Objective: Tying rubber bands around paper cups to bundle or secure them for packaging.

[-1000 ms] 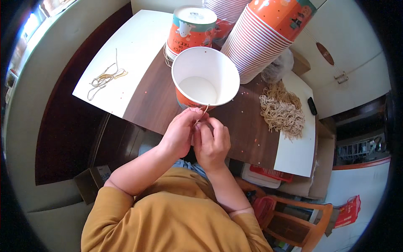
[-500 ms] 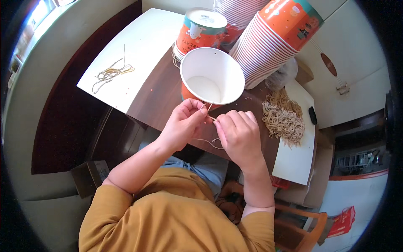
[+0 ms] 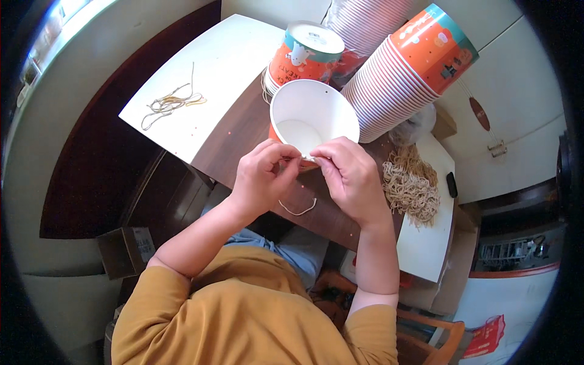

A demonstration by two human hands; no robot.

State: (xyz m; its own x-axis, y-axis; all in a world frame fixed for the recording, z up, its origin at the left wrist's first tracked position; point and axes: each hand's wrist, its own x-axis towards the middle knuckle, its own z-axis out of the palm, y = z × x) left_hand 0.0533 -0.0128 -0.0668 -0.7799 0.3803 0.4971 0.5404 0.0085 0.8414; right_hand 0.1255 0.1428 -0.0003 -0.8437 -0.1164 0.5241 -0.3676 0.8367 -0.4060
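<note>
An open paper bucket, white inside and orange outside, lies tilted on the brown table. My left hand and my right hand meet at its near rim. Both pinch a thin beige cord at the rim; its loose end hangs in a curve below my fingers. Where the cord meets the bucket is hidden by my fingertips.
A lidded orange bucket stands behind the open one. A long stack of nested buckets lies at the back right. A heap of beige cords lies to the right, several loose cords on the white board to the left.
My hands have drawn apart and come together again at the bucket's near rim. The cord's loose end now hangs below my fingers.
</note>
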